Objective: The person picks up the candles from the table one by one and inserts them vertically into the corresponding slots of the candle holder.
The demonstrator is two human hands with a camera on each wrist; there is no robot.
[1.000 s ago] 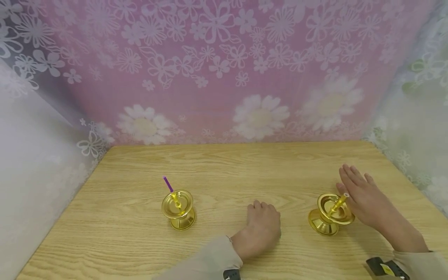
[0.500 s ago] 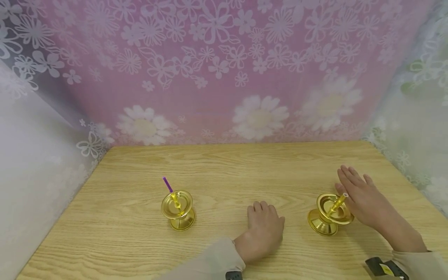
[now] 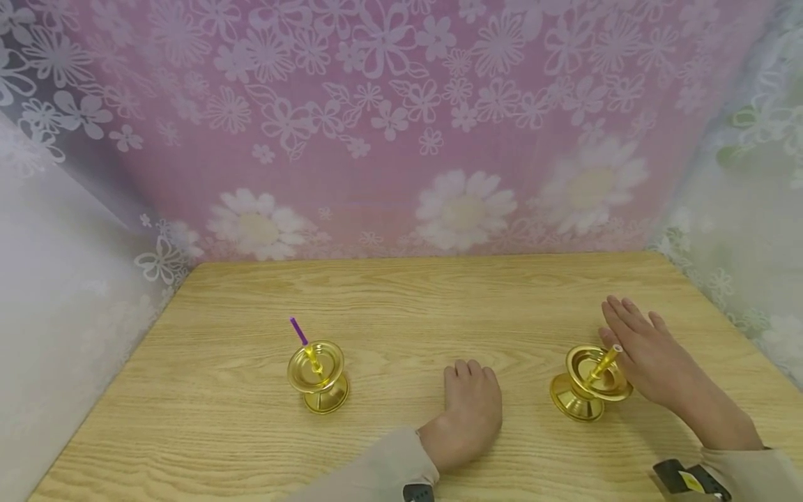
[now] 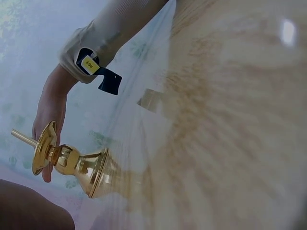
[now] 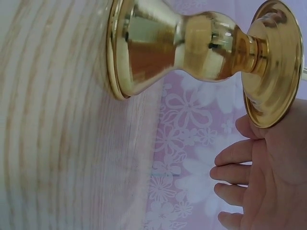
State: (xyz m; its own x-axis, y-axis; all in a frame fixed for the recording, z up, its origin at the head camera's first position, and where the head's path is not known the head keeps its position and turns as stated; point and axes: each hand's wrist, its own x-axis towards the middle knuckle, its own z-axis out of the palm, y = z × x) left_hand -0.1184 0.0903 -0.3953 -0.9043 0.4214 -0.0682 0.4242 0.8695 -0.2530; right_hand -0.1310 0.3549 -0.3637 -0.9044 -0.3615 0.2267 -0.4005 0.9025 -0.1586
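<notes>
A gold candle holder [image 3: 590, 383] with a dish on a flared foot and a slim upright tube stands on the right of the table. Close against its dish lies my right hand [image 3: 661, 366], fingers straight and reaching forward. In the right wrist view the right hand [image 5: 278, 177] overlaps the dish rim, fingers spread apart. My left hand [image 3: 467, 415] rests at mid-table, fingers bent downward and holding nothing visible; their tips are hidden beneath it. Left of it stands a second gold candle holder [image 3: 318, 376], with a thin purple candle [image 3: 299, 331] leaning from its tube.
The wooden table [image 3: 401, 300] ends at a pink flowered backdrop [image 3: 376, 139]. Pale patterned sheets hang at both sides, such as the left sheet [image 3: 63, 279]. A black band [image 3: 690, 480] sits at the right cuff.
My left thumb showed out at the side half a second ago and is tucked back in now. The right hand and both candle holders keep their places.
</notes>
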